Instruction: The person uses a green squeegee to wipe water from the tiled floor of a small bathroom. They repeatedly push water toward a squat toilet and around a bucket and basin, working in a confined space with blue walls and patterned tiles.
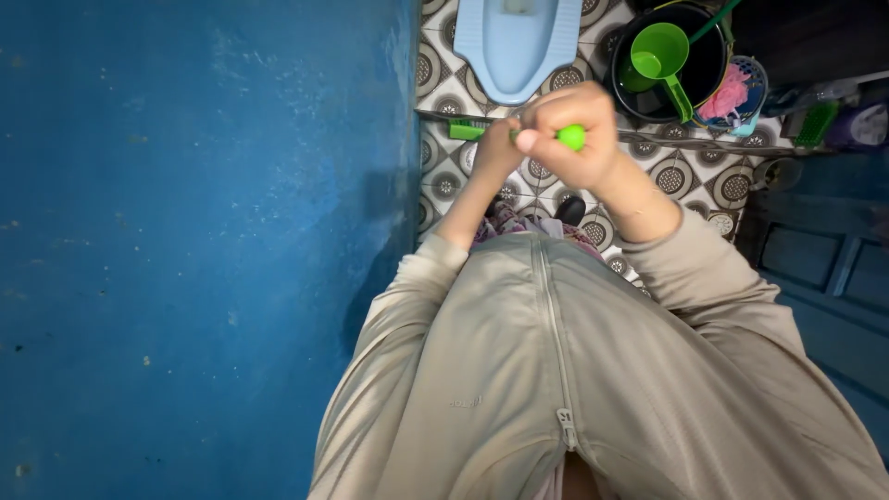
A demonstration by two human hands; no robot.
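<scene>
Gripping a green brush handle (571, 137) in both hands above patterned floor tiles (690, 176).
Right hand (567, 130) fingers curl shut round the handle's near end; left hand (498, 148) closes farther along; long axis runs leftward to green bristle head (466, 131), below blue squat pan (515, 42).

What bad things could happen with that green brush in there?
Both hands, left and right, grip the green brush above a patterned tile floor. If that floor is wet, it may be slippery underfoot. The black bucket with a green scoop stands close on the right, so a wide swing of the handle could knock it. The blue wall is close too, so an elbow might bump it.
</scene>
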